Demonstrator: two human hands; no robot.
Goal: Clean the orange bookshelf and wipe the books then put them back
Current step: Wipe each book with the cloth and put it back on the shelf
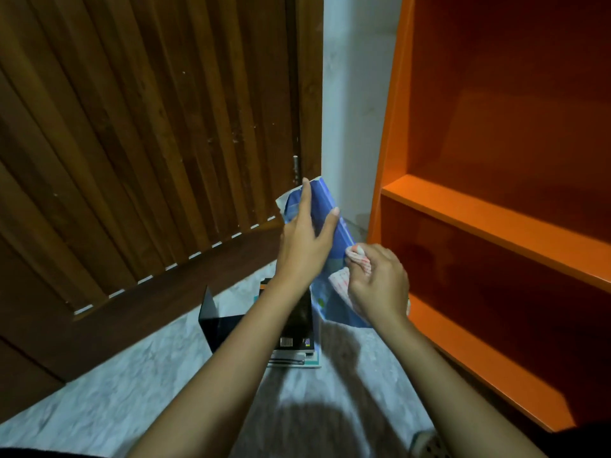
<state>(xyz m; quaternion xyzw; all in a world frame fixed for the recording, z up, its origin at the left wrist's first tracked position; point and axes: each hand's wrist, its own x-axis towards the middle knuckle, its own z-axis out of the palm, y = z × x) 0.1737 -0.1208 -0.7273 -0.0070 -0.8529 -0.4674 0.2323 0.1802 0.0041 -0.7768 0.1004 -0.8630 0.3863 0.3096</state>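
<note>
Blue book (342,231) sits tilted above the floor stack (296,328), just left of the orange bookshelf (479,223), my left hand (302,246) clasping its upper part between thumb and fingers to steady it so my right hand (380,285), pinching the bunched cloth (358,257), can rub its cover

Bookshelf (496,223) was bright orange on its edges and darker rust-orange inside. Book (325,201) was blue, with paler patches lower down. Cloth (340,280) was white with a red-pink pattern. Door (148,127) was dark brown slatted wood. Floor (132,391) was marbled grey-white. Bookend (215,322) was black. Stack (299,322) was black-topped, teal beneath. Wall (353,94) was whitish.
</note>
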